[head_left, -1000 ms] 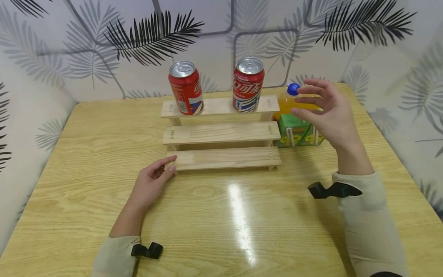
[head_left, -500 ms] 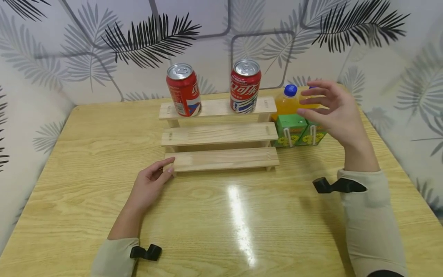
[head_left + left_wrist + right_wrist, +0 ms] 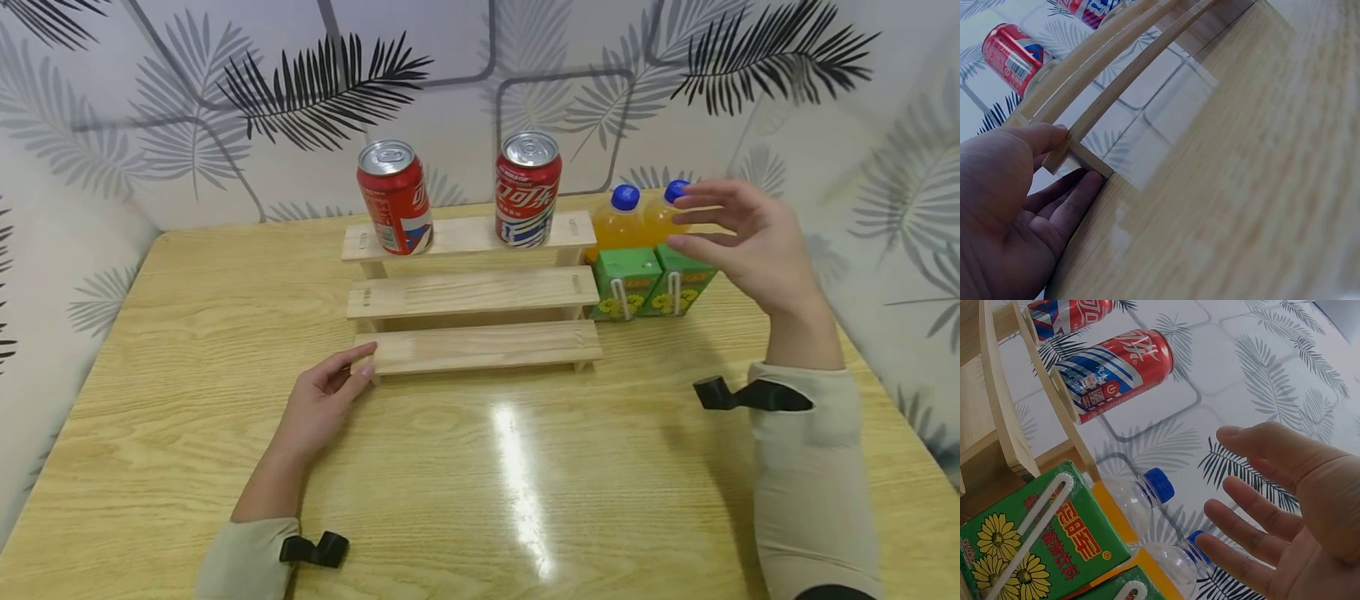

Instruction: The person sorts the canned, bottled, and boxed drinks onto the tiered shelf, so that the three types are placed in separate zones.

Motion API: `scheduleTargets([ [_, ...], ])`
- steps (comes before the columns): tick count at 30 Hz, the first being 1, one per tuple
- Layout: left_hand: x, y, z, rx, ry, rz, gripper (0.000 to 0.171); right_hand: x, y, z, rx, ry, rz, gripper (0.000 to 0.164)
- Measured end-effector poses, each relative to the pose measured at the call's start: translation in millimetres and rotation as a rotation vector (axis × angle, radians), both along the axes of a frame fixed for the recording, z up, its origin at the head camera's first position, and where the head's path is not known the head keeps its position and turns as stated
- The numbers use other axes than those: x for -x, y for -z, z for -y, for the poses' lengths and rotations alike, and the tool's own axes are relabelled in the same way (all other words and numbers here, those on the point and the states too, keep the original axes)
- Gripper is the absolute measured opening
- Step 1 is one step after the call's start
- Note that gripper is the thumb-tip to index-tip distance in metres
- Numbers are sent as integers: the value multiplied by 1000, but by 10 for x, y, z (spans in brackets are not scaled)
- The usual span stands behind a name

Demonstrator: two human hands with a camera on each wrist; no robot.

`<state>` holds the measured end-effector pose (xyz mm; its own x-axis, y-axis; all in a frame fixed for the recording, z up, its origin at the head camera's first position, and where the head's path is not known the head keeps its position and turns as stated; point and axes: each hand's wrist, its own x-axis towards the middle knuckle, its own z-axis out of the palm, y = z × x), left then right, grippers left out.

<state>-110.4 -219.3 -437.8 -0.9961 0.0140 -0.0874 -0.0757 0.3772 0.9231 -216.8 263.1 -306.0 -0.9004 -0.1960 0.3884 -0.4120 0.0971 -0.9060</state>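
Note:
A three-step wooden display rack [image 3: 480, 291] stands on the table. My left hand [image 3: 321, 408] holds the left end of its lowest step; in the left wrist view the thumb lies on the board's end and the fingers [image 3: 1079, 200] reach round the leg. Two red cola cans, a left can [image 3: 395, 200] and a right can [image 3: 528, 190], stand upright on the top step. My right hand [image 3: 761, 246] hovers with spread, slightly bent fingers, holding nothing. It is nearest to the right orange-drink bottle [image 3: 664, 217], whose blue cap sits by the fingertips.
Beside the rack's right end are a left orange-drink bottle [image 3: 618, 223] and two green drink cartons with straws, a left carton [image 3: 627, 283] and a right carton [image 3: 681, 283]. A leaf-patterned wall [image 3: 300, 100] rises behind the wood-grain table [image 3: 420, 492].
My right hand has moved to the right, uncovering more of the right bottle and carton. The left hand stays on the rack, and the view shifts slightly.

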Motion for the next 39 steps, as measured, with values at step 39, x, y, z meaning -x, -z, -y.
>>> scheduleTargets([
  [39,-28,-6,-26,-21,9,7,44,109,220,-529,-309,102,99,38],
])
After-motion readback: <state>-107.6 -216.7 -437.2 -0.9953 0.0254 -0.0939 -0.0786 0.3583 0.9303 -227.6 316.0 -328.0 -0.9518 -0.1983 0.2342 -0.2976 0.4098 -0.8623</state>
